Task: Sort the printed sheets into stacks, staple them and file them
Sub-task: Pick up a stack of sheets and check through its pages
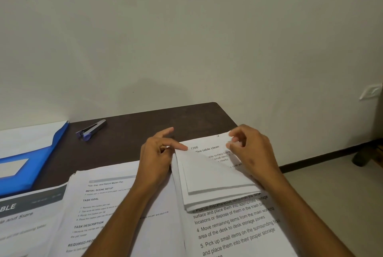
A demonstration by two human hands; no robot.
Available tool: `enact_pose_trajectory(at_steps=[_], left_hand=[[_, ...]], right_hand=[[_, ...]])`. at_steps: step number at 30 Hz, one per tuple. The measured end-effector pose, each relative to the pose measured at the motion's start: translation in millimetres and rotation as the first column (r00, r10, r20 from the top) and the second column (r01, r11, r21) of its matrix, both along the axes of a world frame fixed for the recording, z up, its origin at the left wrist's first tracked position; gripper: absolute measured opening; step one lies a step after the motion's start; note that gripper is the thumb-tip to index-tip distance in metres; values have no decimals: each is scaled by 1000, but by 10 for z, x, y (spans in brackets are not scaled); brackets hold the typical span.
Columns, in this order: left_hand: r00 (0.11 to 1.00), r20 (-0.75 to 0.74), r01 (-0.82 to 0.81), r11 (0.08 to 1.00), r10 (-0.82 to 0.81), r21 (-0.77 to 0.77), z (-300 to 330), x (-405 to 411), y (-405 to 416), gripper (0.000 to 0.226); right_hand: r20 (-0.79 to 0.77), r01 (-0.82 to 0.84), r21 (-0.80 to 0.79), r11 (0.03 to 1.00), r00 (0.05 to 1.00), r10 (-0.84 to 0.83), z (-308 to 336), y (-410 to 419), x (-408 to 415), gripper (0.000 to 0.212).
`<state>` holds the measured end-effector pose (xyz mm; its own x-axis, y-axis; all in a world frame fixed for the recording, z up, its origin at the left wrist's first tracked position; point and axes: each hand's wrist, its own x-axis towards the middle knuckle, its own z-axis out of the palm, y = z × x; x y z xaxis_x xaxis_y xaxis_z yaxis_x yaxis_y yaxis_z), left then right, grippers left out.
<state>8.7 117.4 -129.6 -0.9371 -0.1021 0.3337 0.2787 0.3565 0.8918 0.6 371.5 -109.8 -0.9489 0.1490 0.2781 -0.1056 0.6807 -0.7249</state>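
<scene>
Dark desk (132,132): left hand (159,159) presses the folded stack's (215,182) edge; right hand (248,151) pinches its corner.

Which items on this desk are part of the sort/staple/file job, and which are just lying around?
Job:
- right-hand stack, with the left hand pressing its top corner and the right hand pinching folded-back pages
- middle stack
- left sheets
- stapler
- blue folder

Not part of it:
- wall outlet
- dark object on the floor
</scene>
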Motion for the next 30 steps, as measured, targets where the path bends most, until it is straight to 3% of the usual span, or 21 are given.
enact_pose_trajectory(at_steps=[3,7,12,19,26,30], left_hand=[[1000,-3,-4,1000,4,-4,2,-1,-4,50],[1000,-4,-7,1000,7,4,20,3,1,52],[1000,-8,-17,1000,17,-7,77,27,10,48],[999,2,-33,999,33,34,50,19,12,38],[995,16,-99,995,99,-31,100,37,33,33],[988,33,-147,985,151,-91,108,27,39,24]], right_hand=[[83,131,200,971,985,-150,-85,127,-33,32],[138,141,132,981,978,-159,-76,146,-17,26],[68,145,-122,982,988,-138,46,134,27,20],[-124,171,-61,983,976,-178,102,74,30,11],[-312,86,-76,993,944,-105,172,84,46,11],[-319,-148,-221,964,945,72,299,76,131,10]])
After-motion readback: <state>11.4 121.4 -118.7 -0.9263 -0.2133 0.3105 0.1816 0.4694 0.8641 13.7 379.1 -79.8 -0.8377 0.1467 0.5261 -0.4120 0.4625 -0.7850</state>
